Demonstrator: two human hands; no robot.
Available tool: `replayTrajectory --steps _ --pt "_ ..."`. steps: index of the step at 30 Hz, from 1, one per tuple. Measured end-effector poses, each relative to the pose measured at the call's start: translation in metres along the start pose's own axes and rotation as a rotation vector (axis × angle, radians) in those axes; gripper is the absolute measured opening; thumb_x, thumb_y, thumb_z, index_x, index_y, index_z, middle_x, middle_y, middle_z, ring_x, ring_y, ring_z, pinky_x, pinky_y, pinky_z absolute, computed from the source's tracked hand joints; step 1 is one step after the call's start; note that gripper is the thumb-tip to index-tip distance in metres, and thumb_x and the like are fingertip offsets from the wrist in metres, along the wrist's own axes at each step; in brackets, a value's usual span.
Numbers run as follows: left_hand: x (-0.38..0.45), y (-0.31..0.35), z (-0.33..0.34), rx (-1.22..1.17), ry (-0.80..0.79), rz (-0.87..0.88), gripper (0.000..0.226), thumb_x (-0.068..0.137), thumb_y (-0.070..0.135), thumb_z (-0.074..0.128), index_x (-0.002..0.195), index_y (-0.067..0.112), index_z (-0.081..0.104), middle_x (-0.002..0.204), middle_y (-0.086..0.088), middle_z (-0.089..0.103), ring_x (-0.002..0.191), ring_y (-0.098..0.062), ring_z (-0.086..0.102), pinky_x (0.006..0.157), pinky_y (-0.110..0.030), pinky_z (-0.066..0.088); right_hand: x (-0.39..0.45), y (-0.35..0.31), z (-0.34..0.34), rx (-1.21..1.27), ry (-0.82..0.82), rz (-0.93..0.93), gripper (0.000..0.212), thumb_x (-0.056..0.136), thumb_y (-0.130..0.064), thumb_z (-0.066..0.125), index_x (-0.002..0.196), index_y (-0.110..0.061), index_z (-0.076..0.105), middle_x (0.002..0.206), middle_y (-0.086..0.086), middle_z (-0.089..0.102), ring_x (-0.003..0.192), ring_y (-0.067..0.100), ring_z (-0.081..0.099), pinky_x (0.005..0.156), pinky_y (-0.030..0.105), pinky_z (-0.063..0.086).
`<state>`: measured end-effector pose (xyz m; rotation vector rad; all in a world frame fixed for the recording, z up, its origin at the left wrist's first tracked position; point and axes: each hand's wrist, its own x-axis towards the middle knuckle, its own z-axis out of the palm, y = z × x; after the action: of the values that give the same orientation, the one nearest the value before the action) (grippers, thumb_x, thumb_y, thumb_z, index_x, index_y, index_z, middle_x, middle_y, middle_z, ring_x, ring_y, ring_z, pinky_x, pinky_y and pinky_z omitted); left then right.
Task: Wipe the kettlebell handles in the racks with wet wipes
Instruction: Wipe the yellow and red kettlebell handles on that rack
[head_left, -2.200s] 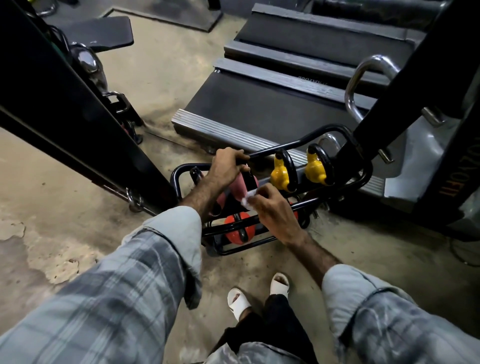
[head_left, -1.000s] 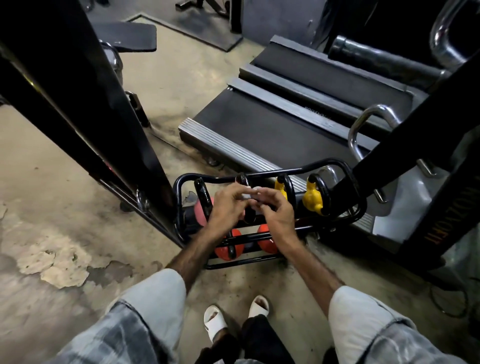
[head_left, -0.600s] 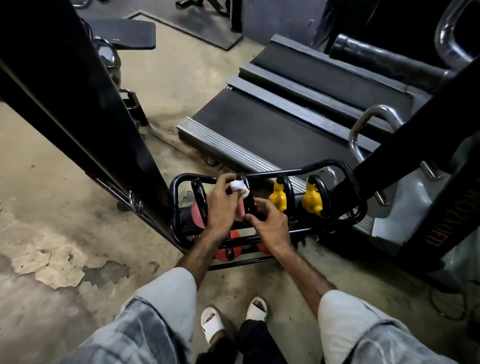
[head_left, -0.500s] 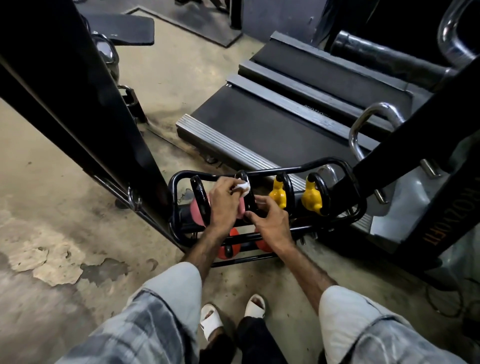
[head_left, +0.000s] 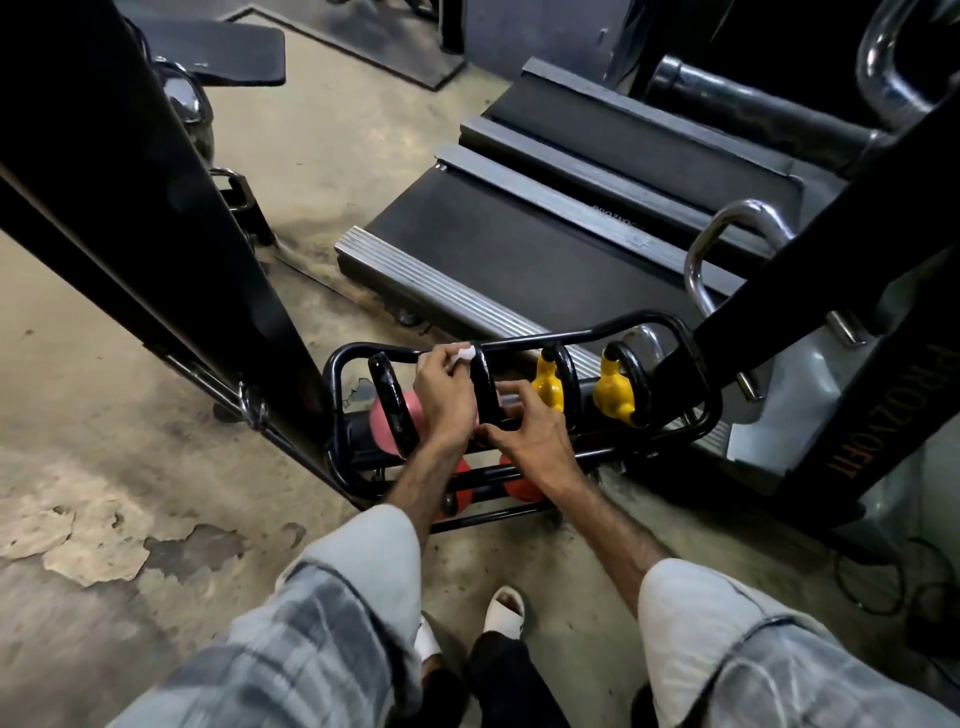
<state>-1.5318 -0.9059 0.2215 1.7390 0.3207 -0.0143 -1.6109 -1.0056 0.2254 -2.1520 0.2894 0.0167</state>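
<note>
Location: gym floor (head_left: 104, 415), bare concrete with patches of flaked surface at the left.
Rack: low black tubular rack (head_left: 670, 325) standing on the floor between two slanted black machine frames, just in front of a treadmill deck (head_left: 519, 244).
Upper tier, left to right: pink kettlebell (head_left: 387, 421) with black handle; a second black kettlebell handle (head_left: 483, 384), its body hidden behind the hands; two yellow kettlebells (head_left: 545, 387) and (head_left: 613, 392), each with a black handle.
Lower tier: orange-red kettlebells (head_left: 517, 488), partly hidden by the forearms and rack bars.
Wet wipe: small white wad (head_left: 464, 354) at the top of the second handle, touching it, close under the rack's top bar.
Left hand: left hand (head_left: 444, 400) has fingers curled, pinching the wipe at the fingertips and pressing it to the upper part of that handle.
Right hand: right hand (head_left: 530, 431) has thumb and fingers curled round the lower part of the same handle, near its base.
Person: plaid sleeves (head_left: 322, 623) rolled back from the forearms; white sandals (head_left: 506, 610) on the floor below the rack.
Right frame: orange lettering runs along the member; not fully legible.
</note>
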Motion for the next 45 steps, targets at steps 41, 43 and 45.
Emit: replayTrajectory --steps 41,43,45 --pt "0.091 0.025 -0.007 0.493 -0.558 0.017 0.019 0.061 0.032 0.068 0.076 0.024 0.078 0.082 0.002 0.076 0.090 -0.015 0.070 0.092 -0.038 0.054 0.017 -0.015 0.003 0.015 -0.013 0.107 0.039 0.081 -0.031 0.076 0.110 -0.017 0.054 0.111 -0.001 0.066 0.092 0.014 0.065 0.075 0.029 0.058" --pt "0.083 0.038 -0.007 0.583 -0.582 0.100 0.018 0.071 0.024 0.065 0.083 0.020 0.078 0.087 0.000 0.076 0.091 -0.015 0.068 0.091 -0.028 0.053 0.017 -0.014 0.005 0.029 -0.013 0.098 0.041 0.081 -0.032 0.077 0.110 -0.015 0.054 0.111 0.001 0.067 0.091 0.015 0.066 0.076 0.033 0.059" --pt "0.064 0.047 -0.009 0.681 -0.557 0.334 0.018 0.079 0.014 0.064 0.090 0.013 0.077 0.094 -0.005 0.074 0.093 -0.017 0.066 0.083 -0.017 0.044 0.017 -0.012 0.006 0.044 0.004 0.106 0.041 0.079 -0.033 0.077 0.109 -0.015 0.056 0.109 0.000 0.069 0.090 0.014 0.067 0.078 0.038 0.059"
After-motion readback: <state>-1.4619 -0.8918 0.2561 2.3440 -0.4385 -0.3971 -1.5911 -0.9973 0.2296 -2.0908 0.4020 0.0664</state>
